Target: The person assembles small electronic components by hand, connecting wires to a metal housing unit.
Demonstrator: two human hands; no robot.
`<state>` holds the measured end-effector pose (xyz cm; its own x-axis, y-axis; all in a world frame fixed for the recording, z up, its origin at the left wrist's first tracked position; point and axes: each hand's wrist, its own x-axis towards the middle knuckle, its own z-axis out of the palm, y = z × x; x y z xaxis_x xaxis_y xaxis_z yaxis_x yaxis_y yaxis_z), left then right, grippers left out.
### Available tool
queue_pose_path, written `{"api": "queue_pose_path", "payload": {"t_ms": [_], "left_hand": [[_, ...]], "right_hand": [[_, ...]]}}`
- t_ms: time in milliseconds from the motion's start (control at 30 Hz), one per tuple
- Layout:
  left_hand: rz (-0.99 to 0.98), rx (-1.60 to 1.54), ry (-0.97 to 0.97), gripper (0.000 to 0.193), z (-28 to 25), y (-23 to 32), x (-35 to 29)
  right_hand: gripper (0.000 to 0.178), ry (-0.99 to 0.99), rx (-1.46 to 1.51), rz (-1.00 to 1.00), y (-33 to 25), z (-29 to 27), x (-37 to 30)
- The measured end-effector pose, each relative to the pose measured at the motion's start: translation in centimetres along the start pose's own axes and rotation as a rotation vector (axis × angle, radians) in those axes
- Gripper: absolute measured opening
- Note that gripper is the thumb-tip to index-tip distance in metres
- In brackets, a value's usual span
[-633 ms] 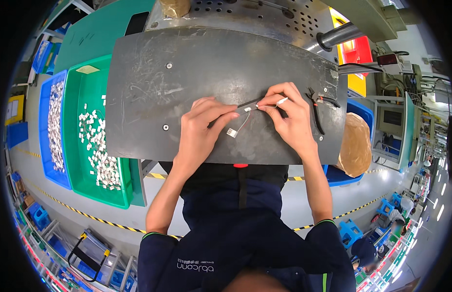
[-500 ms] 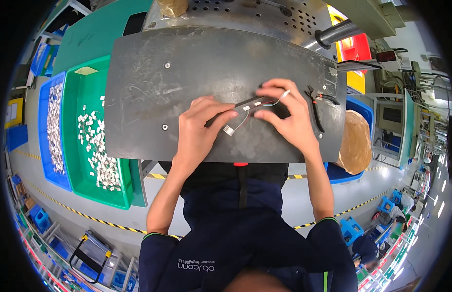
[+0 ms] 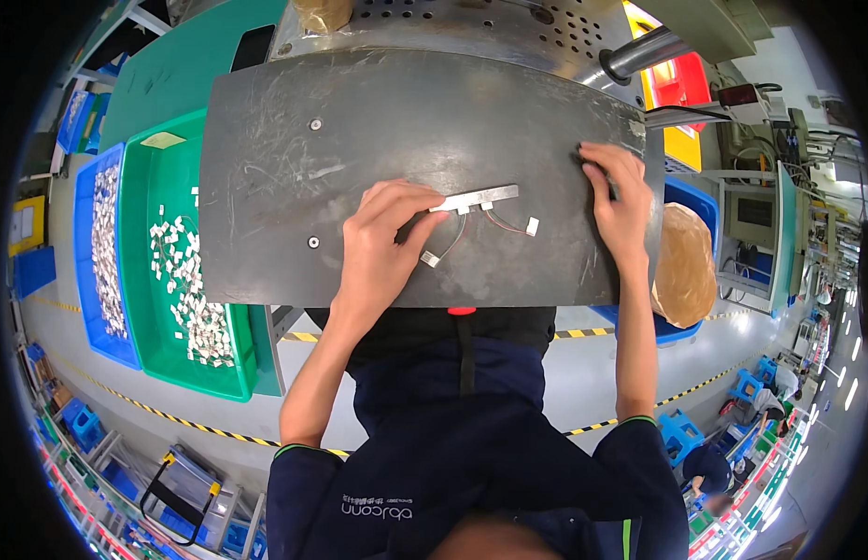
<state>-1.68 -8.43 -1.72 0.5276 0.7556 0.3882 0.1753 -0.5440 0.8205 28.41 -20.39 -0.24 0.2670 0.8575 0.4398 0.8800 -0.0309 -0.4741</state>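
Between the thumb and fingers of my left hand (image 3: 381,233), closed, is the left end of a short silvery metal bar (image 3: 490,197). Two small white wire connectors (image 3: 487,206) sit along its near edge. From them thin wires run to two loose white plugs, one plug (image 3: 430,259) close to my left hand, the other plug (image 3: 532,226) farther right. My right hand (image 3: 622,201) hovers at the right side of the grey work plate (image 3: 387,121), with thumb and forefinger apart and nothing visible between them. It covers the spot where the pliers lay; they are hidden now.
Left of the plate stand a green bin (image 3: 168,317) and a blue bin (image 3: 126,341), both holding many white connectors. A brown paper-wrapped bundle (image 3: 684,266) rests in a blue bin at right. A metal post (image 3: 644,54) rises beyond the plate's far right corner.
My right hand has let go of the wire and moved right, over the pliers. The bar has turned in my left hand and now shows a bright face, with the right-hand plug hanging free.
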Motion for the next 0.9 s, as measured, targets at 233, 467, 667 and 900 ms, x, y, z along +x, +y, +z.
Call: {"api": "queue_pose_path", "payload": {"t_ms": [233,467,667,900], "left_hand": [[0.036,0.106,-0.098,0.019,-0.4,1.2,1.2],[0.104,0.131,-0.262,0.015,-0.4,0.8,3.4],[0.195,0.219,-0.377,0.013,-0.2,-1.7,10.0],[0.149,-0.004,-0.305,0.017,0.8,-5.2,13.7]], "right_hand": [[0.021,-0.317,0.379,0.001,-6.9,1.7,2.7],[0.018,-0.361,0.481,-0.072,-6.9,4.4,2.2],[0.016,-0.284,0.358,-0.189,-4.8,6.0,6.4],[0.020,-0.160,0.442,-0.038,-3.6,8.4,9.1]]}}
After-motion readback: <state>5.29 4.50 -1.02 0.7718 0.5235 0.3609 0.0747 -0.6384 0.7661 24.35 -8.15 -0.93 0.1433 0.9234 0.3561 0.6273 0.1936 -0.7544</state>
